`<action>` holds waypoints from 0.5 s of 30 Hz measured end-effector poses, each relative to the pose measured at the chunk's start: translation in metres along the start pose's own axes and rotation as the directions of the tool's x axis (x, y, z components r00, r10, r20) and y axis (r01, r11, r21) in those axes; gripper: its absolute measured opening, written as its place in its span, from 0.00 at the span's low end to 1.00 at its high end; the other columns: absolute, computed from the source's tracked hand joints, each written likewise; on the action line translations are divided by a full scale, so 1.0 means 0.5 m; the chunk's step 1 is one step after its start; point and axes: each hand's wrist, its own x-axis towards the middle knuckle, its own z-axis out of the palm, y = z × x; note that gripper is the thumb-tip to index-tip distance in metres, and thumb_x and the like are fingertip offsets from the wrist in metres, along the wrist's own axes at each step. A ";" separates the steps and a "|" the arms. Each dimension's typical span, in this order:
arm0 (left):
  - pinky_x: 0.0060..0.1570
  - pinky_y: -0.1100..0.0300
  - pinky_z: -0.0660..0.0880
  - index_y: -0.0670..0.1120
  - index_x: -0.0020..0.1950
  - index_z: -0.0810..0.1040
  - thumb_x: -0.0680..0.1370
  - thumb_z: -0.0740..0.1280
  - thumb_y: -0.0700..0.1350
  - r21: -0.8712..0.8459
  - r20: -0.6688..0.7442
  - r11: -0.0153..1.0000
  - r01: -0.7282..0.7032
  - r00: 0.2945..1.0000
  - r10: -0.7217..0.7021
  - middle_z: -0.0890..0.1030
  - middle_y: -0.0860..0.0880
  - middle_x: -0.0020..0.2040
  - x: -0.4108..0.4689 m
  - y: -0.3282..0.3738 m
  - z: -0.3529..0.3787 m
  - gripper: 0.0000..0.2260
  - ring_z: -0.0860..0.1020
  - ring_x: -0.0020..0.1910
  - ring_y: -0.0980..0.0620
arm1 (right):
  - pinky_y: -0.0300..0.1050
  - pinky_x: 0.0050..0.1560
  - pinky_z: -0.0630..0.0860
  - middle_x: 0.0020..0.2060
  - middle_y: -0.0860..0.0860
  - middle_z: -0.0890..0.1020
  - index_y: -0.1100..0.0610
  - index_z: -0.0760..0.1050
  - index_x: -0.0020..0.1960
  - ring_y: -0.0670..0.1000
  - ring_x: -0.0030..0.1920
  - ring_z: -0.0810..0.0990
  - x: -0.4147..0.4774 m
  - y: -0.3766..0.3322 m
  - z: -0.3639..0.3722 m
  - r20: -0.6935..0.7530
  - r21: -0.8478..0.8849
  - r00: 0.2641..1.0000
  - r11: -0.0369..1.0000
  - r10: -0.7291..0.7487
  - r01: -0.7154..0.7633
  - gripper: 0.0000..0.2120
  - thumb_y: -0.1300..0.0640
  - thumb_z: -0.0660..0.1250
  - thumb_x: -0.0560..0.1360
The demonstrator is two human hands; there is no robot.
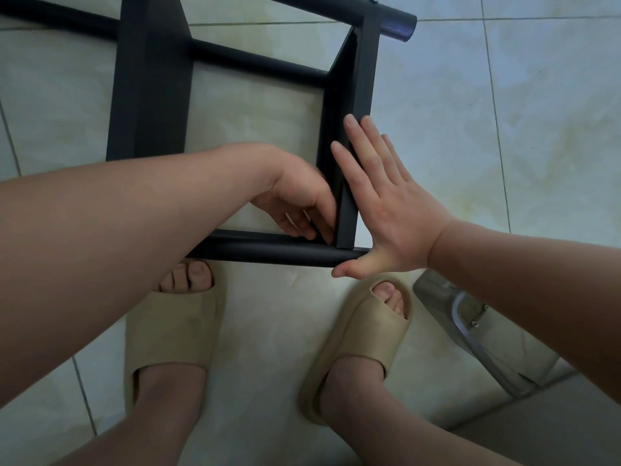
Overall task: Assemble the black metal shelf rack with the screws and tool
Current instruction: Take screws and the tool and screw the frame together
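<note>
Tiled floor [504, 129] bearing black rack frame [151, 79], lying flat just ahead of sandalled feet. Right hand [386, 203] pressing flat, fingers straight and together, against corner bar [364, 79]. Left hand [295, 200] curling fingers into inner corner; cannot tell what, if anything, it is pinching. Clear bag [470, 331] lying beside right foot.
</note>
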 end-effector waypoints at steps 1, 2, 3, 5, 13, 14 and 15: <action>0.49 0.57 0.74 0.49 0.43 0.85 0.76 0.70 0.41 0.020 -0.004 1.000 0.000 1.000 0.000 0.85 0.50 0.43 0.001 0.000 0.001 0.05 0.78 0.41 0.52 | 0.67 0.79 0.47 0.80 0.68 0.47 0.67 0.48 0.81 0.68 0.81 0.42 0.000 0.000 0.000 -0.002 0.001 1.000 1.000 0.000 0.000 0.65 0.18 0.59 0.65; 0.48 0.58 0.75 0.48 0.43 0.84 0.76 0.70 0.40 0.030 -0.007 1.000 -0.002 1.000 0.003 0.84 0.50 0.42 0.003 -0.001 0.002 0.05 0.78 0.40 0.52 | 0.67 0.79 0.47 0.80 0.68 0.47 0.67 0.49 0.81 0.68 0.81 0.42 0.000 0.000 0.000 -0.003 0.001 1.000 1.000 -0.001 0.001 0.65 0.18 0.59 0.66; 0.47 0.58 0.75 0.48 0.43 0.84 0.76 0.70 0.40 0.031 -0.008 1.000 -0.006 1.000 0.006 0.84 0.50 0.41 0.005 -0.001 0.003 0.05 0.77 0.38 0.53 | 0.67 0.80 0.47 0.80 0.68 0.47 0.68 0.49 0.81 0.68 0.81 0.42 0.000 0.000 0.000 -0.003 0.002 1.000 1.000 -0.001 0.001 0.65 0.18 0.59 0.66; 0.45 0.60 0.74 0.47 0.44 0.83 0.76 0.70 0.38 0.019 -0.008 1.000 -0.015 1.000 0.016 0.83 0.50 0.38 0.007 -0.001 0.004 0.04 0.76 0.36 0.54 | 0.67 0.80 0.47 0.80 0.68 0.47 0.68 0.49 0.81 0.68 0.81 0.42 -0.001 0.001 0.000 -0.003 0.002 1.000 1.000 -0.001 0.001 0.65 0.18 0.58 0.66; 0.50 0.58 0.75 0.47 0.49 0.84 0.76 0.70 0.38 0.016 0.043 1.000 -0.021 0.999 0.020 0.83 0.49 0.43 -0.003 0.003 -0.006 0.06 0.77 0.41 0.52 | 0.66 0.80 0.47 0.80 0.68 0.47 0.68 0.49 0.81 0.68 0.80 0.42 0.000 -0.001 -0.004 0.004 0.001 1.000 1.000 0.003 -0.003 0.65 0.19 0.59 0.65; 0.51 0.57 0.74 0.47 0.49 0.84 0.76 0.70 0.40 0.017 0.047 1.000 -0.014 0.999 0.014 0.84 0.49 0.45 -0.004 0.003 -0.006 0.05 0.77 0.42 0.52 | 0.66 0.80 0.47 0.80 0.68 0.47 0.68 0.49 0.81 0.68 0.80 0.42 -0.001 -0.001 -0.004 0.006 0.000 1.000 1.000 0.004 -0.004 0.65 0.19 0.59 0.65; 0.52 0.57 0.74 0.47 0.50 0.84 0.77 0.70 0.41 0.024 0.040 1.000 -0.012 0.999 0.011 0.84 0.49 0.46 -0.004 0.001 -0.005 0.05 0.77 0.42 0.52 | 0.66 0.80 0.47 0.80 0.69 0.47 0.68 0.49 0.81 0.68 0.80 0.42 -0.001 -0.001 -0.004 0.007 -0.001 1.000 1.000 0.006 -0.006 0.65 0.19 0.59 0.65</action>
